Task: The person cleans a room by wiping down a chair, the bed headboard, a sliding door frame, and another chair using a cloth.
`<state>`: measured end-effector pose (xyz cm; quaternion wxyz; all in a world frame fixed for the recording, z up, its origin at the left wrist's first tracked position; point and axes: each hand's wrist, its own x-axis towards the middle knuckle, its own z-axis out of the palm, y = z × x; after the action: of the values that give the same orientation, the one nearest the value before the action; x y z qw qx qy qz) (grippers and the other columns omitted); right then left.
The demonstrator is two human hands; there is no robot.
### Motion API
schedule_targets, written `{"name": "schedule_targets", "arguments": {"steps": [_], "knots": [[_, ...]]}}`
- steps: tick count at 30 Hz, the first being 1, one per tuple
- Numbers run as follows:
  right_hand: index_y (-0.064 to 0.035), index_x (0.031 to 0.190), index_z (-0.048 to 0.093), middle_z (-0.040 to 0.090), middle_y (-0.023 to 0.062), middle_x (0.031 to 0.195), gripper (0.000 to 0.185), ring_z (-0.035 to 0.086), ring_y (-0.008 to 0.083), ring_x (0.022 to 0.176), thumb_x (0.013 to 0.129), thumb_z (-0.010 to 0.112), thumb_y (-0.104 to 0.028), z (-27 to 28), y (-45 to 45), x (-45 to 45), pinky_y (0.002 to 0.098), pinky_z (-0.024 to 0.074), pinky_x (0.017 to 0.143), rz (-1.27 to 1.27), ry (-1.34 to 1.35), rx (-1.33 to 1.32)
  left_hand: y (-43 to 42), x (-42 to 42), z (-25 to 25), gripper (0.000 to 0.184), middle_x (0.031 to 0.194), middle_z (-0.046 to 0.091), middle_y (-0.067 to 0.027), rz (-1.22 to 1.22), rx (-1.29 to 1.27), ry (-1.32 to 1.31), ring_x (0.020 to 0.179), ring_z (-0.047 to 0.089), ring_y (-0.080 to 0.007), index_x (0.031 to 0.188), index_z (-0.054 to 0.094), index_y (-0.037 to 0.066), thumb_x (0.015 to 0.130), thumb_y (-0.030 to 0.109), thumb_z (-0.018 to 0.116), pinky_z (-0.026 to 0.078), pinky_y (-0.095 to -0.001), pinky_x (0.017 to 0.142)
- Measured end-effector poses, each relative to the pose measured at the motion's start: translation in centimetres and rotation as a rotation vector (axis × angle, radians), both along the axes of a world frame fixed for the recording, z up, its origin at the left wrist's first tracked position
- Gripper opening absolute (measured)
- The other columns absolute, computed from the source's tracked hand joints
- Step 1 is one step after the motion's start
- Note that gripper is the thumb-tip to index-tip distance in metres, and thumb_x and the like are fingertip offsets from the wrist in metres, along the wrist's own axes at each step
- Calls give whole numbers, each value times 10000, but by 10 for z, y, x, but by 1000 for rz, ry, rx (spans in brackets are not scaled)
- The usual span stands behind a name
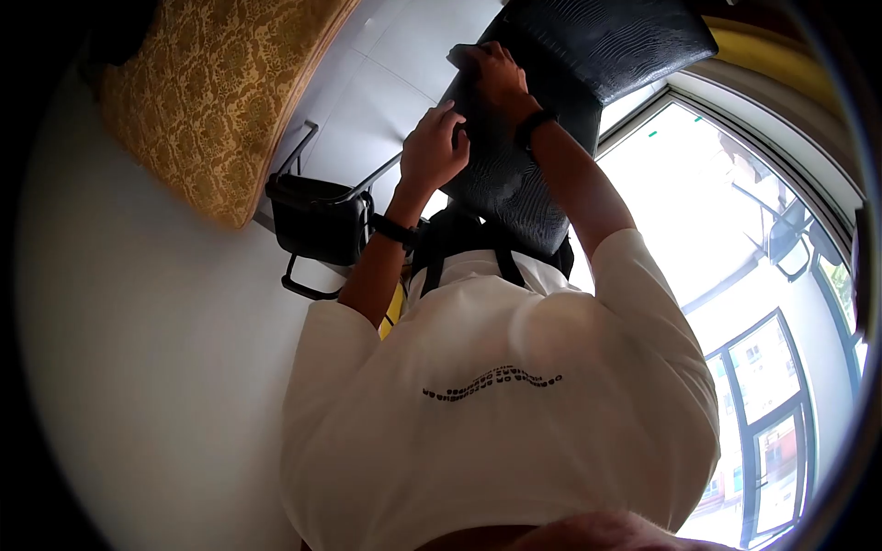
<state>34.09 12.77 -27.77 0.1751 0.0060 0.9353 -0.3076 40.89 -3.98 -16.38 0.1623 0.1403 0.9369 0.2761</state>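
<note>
A black chair (524,174) with a textured leather-like surface stands ahead of me, its seat and back both in view. Over its left edge, my left hand (432,154) is held with fingers loosely curved and apart, nothing visible in it. Farther up, my right hand (499,78) rests on the black surface, its fingers bent over a small dark item (466,57) at the edge. That item is too dark to identify. Both wrists wear black bands.
A gold patterned padded surface (202,101) is at the upper left. Below it stands a black chair with a metal frame (322,220). Pale floor tiles (395,55) show between them and the black chair. Large glass windows (772,395) are on the right.
</note>
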Motion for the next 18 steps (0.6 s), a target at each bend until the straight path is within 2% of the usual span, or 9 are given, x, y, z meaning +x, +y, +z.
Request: {"name": "schedule_targets", "arguments": {"steps": [5,6,8,10,11,12,14,17,18], "knots": [[-260,1459,444,623,144,1205,591,637,338,1097,902,642,-266,-7,40,32,462,547,896,32,-201,200,-7,5,-7,179,1215,636,-161,-14,8,67,1024,661,-309,975,628,54,814,129,651,562,-403,843],[-259,1473,424,640,147,1201,589,640,337,1106,920,621,-303,-16,55,46,461,545,901,27,-343,242,-8,7,-9,181,1242,632,-141,-16,-1,71,1024,668,-303,995,637,75,827,139,646,567,-400,833],[-259,1496,388,643,155,1243,577,626,340,1156,958,559,-374,-74,98,100,462,529,936,4,-472,354,-9,11,-11,185,1269,629,-122,-21,-4,81,1023,675,-298,1016,645,95,839,150,641,572,-397,823],[-255,1420,486,653,141,1254,524,651,331,1116,944,551,-464,-88,130,140,441,547,897,-50,-410,435,-10,12,-14,156,1251,639,-117,-16,-4,108,977,688,-300,984,652,102,837,151,641,579,-401,786],[-251,1335,599,677,123,1219,504,694,317,1034,910,583,-521,-60,136,151,418,580,829,-88,-359,446,-11,11,-13,156,1251,639,-117,-18,0,120,977,688,-300,984,652,102,837,151,641,579,-401,786],[-251,1335,599,676,123,1219,504,694,317,1034,910,583,-521,-39,140,145,418,580,829,-94,-350,447,-11,11,-11,141,1229,644,-135,-16,-6,97,996,674,-307,957,642,93,824,139,638,577,-411,790],[-235,1281,646,723,71,1129,443,725,257,948,907,584,-465,1,141,132,371,582,810,-222,-725,350,-13,15,-9,127,1208,648,-153,-16,-14,67,1015,660,-313,931,632,85,811,126,635,575,-421,794],[-101,1263,644,735,131,1030,512,741,226,848,892,581,-449,-76,138,130,356,582,762,-289,-808,33,-11,14,-10,129,1208,649,-151,-29,-30,62,1018,658,-317,933,636,84,813,132,630,574,-432,791],[-81,1261,639,724,159,1055,555,731,254,900,881,588,-481,-46,118,115,372,573,797,-296,-727,-28,-12,15,-10,137,1210,648,-150,-29,-36,69,1020,658,-320,940,639,83,813,134,627,574,-438,791]]}}
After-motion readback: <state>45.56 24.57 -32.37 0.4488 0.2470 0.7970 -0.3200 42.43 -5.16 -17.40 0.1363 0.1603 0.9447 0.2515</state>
